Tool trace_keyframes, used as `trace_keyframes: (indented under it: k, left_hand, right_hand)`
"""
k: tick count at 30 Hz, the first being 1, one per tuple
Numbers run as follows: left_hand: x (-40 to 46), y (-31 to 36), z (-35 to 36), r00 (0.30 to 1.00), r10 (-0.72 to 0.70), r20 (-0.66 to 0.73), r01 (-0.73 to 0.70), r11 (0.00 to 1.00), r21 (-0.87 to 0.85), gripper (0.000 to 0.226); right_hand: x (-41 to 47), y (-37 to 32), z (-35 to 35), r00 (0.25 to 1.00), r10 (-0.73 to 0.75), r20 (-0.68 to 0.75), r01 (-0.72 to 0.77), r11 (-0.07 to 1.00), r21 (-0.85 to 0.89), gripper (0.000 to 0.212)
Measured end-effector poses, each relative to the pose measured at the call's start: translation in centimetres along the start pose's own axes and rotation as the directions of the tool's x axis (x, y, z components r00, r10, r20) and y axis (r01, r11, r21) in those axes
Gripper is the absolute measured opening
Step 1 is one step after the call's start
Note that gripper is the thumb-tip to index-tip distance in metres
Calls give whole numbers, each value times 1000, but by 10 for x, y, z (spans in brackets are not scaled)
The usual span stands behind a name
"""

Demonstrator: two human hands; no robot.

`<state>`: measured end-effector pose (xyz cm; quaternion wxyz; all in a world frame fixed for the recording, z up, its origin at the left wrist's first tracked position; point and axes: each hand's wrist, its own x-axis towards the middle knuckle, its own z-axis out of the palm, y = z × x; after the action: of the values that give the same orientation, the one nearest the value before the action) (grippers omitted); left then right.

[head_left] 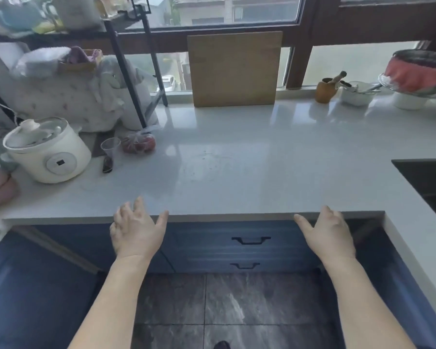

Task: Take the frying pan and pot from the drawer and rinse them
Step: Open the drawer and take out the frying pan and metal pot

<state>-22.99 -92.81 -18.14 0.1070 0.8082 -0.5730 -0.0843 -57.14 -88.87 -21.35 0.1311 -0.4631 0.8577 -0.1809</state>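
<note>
Nothing done yet imo: both drawers [249, 241] below the counter's front edge are closed, no pan/pot visible. Left hand [136, 230] & right hand [327, 233] hover there w/ fingers spread, holding nothing.

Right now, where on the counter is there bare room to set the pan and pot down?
The widest bare stretch of countertop runs from the cutting board down to the front edge, ahead of the left hand and right hand, reaching right to the sink. It is crowded at left around the white cooker, plastic cup and bagged fruit, and back right by the bowls.
</note>
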Motion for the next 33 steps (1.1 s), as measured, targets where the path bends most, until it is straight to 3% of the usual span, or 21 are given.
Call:
trace_keyframes:
  k: [11,15,23,33]
  left_hand:
    - [27,-8,89,995,-23,95,20,999,33,69]
    - [16,-14,116,993,-38,113,33,999,43,72]
    - [-3,-19,161,985,-67,160,56,996,74,70]
    - [-9,-17,183,982,-83,170,64,991,117,71]
  right_hand:
    - [39,15,122,970,49,237,-21,993,-120,58]
    - [49,19,174,942,1,337,52,987,-150,56]
    - [64,29,272,805,-123,581,257,954,-155,77]
    - [67,43,294,805,-162,571,416,841,-347,70]
